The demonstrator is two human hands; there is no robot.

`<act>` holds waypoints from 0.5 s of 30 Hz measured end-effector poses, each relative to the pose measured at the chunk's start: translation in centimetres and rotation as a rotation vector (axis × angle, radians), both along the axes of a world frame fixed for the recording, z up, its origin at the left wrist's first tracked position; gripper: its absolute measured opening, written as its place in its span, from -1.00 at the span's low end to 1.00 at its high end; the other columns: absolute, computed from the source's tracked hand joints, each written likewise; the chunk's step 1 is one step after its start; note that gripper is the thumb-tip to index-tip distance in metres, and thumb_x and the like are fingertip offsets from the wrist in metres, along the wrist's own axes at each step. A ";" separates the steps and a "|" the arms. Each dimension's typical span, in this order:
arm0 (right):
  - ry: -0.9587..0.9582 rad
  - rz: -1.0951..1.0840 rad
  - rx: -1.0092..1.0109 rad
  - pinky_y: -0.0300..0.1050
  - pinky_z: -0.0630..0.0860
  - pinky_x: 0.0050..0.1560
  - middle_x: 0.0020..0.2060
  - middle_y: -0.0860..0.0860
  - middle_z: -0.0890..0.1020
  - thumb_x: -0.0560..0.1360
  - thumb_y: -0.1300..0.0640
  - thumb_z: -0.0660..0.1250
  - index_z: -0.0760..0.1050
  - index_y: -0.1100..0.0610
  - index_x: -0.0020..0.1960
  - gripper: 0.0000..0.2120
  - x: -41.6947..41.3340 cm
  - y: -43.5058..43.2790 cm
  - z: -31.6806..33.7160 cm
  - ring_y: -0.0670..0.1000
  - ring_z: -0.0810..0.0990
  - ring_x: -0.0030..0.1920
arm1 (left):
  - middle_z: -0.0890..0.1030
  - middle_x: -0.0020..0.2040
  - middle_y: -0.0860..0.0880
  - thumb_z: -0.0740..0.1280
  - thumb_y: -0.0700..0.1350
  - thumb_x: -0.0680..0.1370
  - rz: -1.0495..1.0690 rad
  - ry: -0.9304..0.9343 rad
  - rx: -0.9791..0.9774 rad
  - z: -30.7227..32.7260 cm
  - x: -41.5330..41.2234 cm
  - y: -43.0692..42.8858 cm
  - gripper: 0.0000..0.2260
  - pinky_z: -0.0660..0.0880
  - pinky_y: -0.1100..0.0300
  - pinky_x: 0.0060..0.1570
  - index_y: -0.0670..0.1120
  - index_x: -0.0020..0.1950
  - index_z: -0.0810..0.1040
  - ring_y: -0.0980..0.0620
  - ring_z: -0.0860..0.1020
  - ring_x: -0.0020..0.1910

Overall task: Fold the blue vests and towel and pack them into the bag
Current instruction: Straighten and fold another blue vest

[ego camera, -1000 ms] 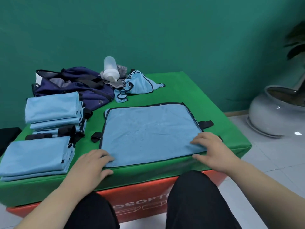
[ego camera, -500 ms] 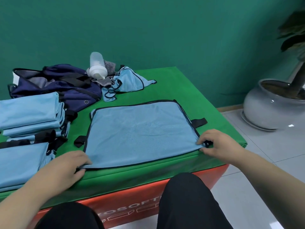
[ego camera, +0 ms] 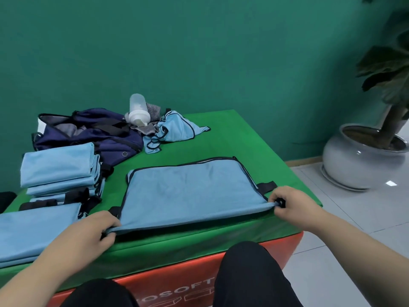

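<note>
Fingers of the left hand (ego camera: 88, 233): curled, pinching the near-left corner of the spread vest (ego camera: 190, 191).
Fingers of the right hand (ego camera: 294, 207): curled, pinching the near-right corner, with a bit of black strap showing in the grip.
Spread vest: light blue with dark piping, in the middle of the green tabletop (ego camera: 254, 138); its near edge is held just above the surface between both hands, and the far part lies flat.
Near stack (ego camera: 37, 231): folded blue vests at the near left, just beside the left hand.
Second stack (ego camera: 57, 167): more folded blue vests behind it, with black straps poking out.
Bag (ego camera: 93, 134): navy, open, at the far left, touching the second stack.
Bottle (ego camera: 138, 109): pale, resting on grey cloth (ego camera: 152, 108) at the bag's right.
Crumpled vest (ego camera: 177, 129): unfolded, at the far side, right of the bottle.
Plant pot (ego camera: 358, 165): on the floor at the far right, well apart from the tabletop.
</note>
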State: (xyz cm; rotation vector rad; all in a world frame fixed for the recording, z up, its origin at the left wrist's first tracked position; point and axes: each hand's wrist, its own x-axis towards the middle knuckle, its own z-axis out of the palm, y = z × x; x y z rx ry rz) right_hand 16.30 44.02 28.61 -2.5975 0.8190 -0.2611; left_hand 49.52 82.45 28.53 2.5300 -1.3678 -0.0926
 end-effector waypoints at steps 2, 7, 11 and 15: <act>-0.009 -0.018 0.013 -0.34 0.33 -0.30 -0.28 -0.15 0.55 0.38 0.29 0.37 0.47 -0.11 -0.26 -0.71 -0.4 0.6 1.0 -0.20 0.50 -0.23 | 0.49 0.01 0.36 0.47 -0.18 0.42 -0.005 -0.003 -0.004 1.0 -0.6 0.6 -0.66 0.46 0.24 -0.20 0.29 -0.19 0.47 0.31 0.52 -0.12; -0.060 -0.081 0.078 -0.27 0.32 -0.43 -0.35 -0.09 0.60 0.37 0.26 0.40 0.53 -0.08 -0.27 -0.77 -2.1 1.6 3.4 -0.14 0.40 -0.46 | 0.55 -0.10 0.33 0.46 -0.16 0.44 0.011 0.047 -0.045 3.5 -2.4 2.2 -0.75 0.48 0.22 -0.20 0.20 -0.20 0.51 0.28 0.52 -0.16; -0.039 -0.053 0.074 -0.18 0.33 -0.38 -0.32 -0.16 0.60 0.35 0.26 0.41 0.54 -0.03 -0.28 -0.81 -3.0 2.1 5.2 -0.06 0.43 -0.41 | 0.57 -0.16 0.30 0.45 -0.13 0.46 0.037 0.099 -0.056 5.1 -3.7 3.2 -0.81 0.47 0.28 -0.24 0.14 -0.22 0.53 0.22 0.53 -0.21; -0.021 -0.033 0.074 -0.10 0.37 -0.32 -0.35 -0.08 0.60 0.34 0.26 0.39 0.53 -0.06 -0.24 -0.78 -2.8 2.1 5.6 -0.04 0.47 -0.38 | 0.58 -0.20 0.30 0.46 -0.12 0.47 0.045 0.156 -0.073 5.6 -4.0 3.6 -0.83 0.41 0.36 -0.29 0.12 -0.22 0.53 0.23 0.52 -0.22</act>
